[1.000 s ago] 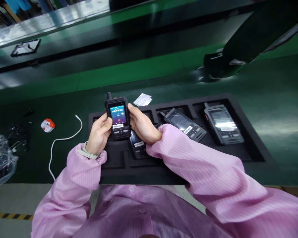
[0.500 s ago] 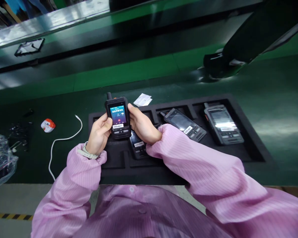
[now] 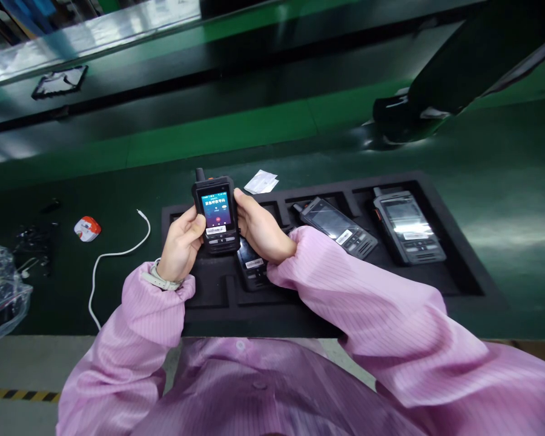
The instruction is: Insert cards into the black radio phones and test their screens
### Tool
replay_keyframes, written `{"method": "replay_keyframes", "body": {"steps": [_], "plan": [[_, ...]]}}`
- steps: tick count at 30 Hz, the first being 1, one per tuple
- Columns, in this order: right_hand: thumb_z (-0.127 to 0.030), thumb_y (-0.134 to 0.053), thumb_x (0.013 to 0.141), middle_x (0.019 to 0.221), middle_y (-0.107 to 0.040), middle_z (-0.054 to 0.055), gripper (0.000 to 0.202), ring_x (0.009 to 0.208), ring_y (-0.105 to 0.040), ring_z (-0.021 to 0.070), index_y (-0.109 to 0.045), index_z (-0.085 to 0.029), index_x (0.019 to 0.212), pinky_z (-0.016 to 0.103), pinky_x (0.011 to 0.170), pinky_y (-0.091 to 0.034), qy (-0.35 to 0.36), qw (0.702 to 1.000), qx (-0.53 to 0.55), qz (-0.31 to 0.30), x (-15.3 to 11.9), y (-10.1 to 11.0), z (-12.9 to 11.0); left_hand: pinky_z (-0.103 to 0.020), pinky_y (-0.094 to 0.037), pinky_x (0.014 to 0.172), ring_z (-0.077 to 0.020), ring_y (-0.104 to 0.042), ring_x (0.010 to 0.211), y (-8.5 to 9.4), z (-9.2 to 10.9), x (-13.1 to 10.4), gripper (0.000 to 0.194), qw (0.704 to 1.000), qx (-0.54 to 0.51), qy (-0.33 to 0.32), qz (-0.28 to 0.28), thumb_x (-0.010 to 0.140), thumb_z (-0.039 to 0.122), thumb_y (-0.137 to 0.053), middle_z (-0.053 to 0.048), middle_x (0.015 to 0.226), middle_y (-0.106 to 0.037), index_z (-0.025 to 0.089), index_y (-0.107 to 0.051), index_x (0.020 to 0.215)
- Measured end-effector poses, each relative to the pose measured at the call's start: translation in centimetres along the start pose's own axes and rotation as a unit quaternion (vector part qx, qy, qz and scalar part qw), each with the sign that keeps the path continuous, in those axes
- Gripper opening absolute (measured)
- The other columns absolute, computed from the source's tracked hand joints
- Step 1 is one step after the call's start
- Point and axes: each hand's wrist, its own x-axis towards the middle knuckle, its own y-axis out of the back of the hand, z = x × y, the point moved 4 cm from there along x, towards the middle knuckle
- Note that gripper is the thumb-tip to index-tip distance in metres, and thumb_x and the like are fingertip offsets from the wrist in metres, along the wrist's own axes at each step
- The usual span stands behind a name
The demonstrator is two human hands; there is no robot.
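Observation:
A black two-way radio (image 3: 217, 212) with a stubby antenna and a lit screen is held upright between both my hands. My left hand (image 3: 181, 245) is closed on its left side, with the thumb on the edge beside the screen. My right hand (image 3: 261, 230) grips the opposite side, its thumb near the upper right edge; the fingers behind are hidden. The lit screen shows Chinese text and a red round button. Under my right wrist, a second radio (image 3: 253, 266) lies partly covered in the black foam tray (image 3: 418, 181).
Two more radios, one tilted (image 3: 338, 224) and one at the right (image 3: 409, 227), lie in the tray. White paper slips (image 3: 261, 181) sit behind it. Leftward are a white cable (image 3: 118, 253), an orange-and-white object (image 3: 88, 229) and a plastic bag (image 3: 2, 290). A dark post (image 3: 454, 72) stands back right.
Both hands and the radio have stayed nearly still, and the screen looks the same. The black frame at the far left has shifted slightly to the right.

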Motion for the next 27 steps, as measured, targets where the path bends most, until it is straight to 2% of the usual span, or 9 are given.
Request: {"method": "replay_keyframes", "body": {"steps": [8,13,20,27], "plan": [[-0.047,-0.037,0.106,0.080,-0.073,0.000,0.044,0.076,-0.068,0.0183,-0.072,-0.021,0.114,0.031,0.072,-0.051,0.001,1.000,0.000,-0.004,0.04,0.03,0.03,-0.036,-0.060,0.095,-0.0244,-0.076,0.099,0.11,-0.07,-0.01,0.038,1.000,-0.002,0.000,0.001,0.074,0.042,-0.089,-0.003,0.082,-0.076,0.018,-0.077,0.101],[-0.046,-0.036,0.106,0.083,-0.075,0.000,0.044,0.077,-0.069,0.0187,-0.071,-0.021,0.115,0.031,0.073,-0.053,0.000,1.000,-0.003,-0.005,0.02,-0.02,0.05,-0.030,-0.061,0.089,-0.0175,-0.074,0.082,0.07,0.06,-0.03,0.026,1.000,-0.010,-0.009,-0.001,0.074,0.039,-0.090,0.003,0.064,-0.065,0.019,-0.075,0.082],[-0.051,-0.040,0.105,0.086,-0.075,0.001,0.045,0.081,-0.070,0.0194,-0.071,-0.022,0.118,0.033,0.079,-0.054,-0.001,1.000,0.001,-0.009,-0.02,0.10,0.12,-0.031,-0.061,0.091,-0.0185,-0.074,0.084,-0.04,0.06,0.03,0.027,1.000,-0.012,-0.008,-0.007,0.074,0.040,-0.090,0.002,0.066,-0.066,0.019,-0.077,0.087],[-0.046,-0.037,0.106,0.082,-0.075,0.000,0.044,0.080,-0.070,0.0192,-0.072,-0.021,0.116,0.032,0.074,-0.054,0.002,1.000,0.000,-0.002,-0.02,-0.01,-0.05,-0.028,-0.061,0.088,-0.0128,-0.070,0.071,-0.07,0.12,-0.02,0.025,1.000,-0.017,-0.014,-0.009,0.075,0.039,-0.089,0.005,0.060,-0.061,0.019,-0.075,0.079]]}}
